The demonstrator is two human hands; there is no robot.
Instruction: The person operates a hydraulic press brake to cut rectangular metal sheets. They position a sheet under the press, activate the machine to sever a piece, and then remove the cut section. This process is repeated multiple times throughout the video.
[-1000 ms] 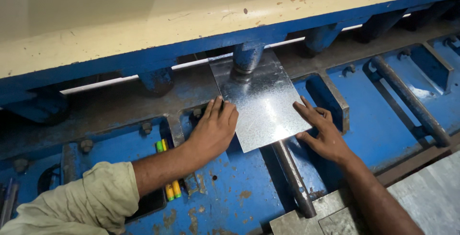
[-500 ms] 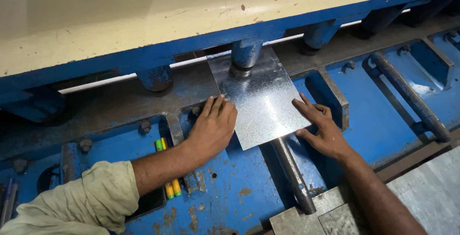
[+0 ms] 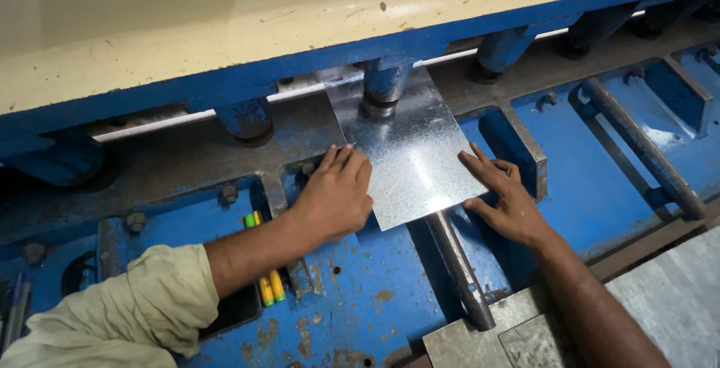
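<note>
Fingers of both hands lie flat, close together, on a metal sheet's side edges.
Shiny, speckled, rectangular sheet; chipped blue machine bed.

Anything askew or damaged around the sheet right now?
The metal sheet lies slightly skewed to the blue machine bed, held flat by the left hand and right hand. The bed's paint is chipped and rusty. Nothing else stands out.

The blue machine bed, rusty in places, carries a shiny metal sheet that lies flat on it, its far edge under a blue clamp foot. Near the front right corner lie grey metal offcuts, and yellow-green pens lie in a recess at left.
</note>
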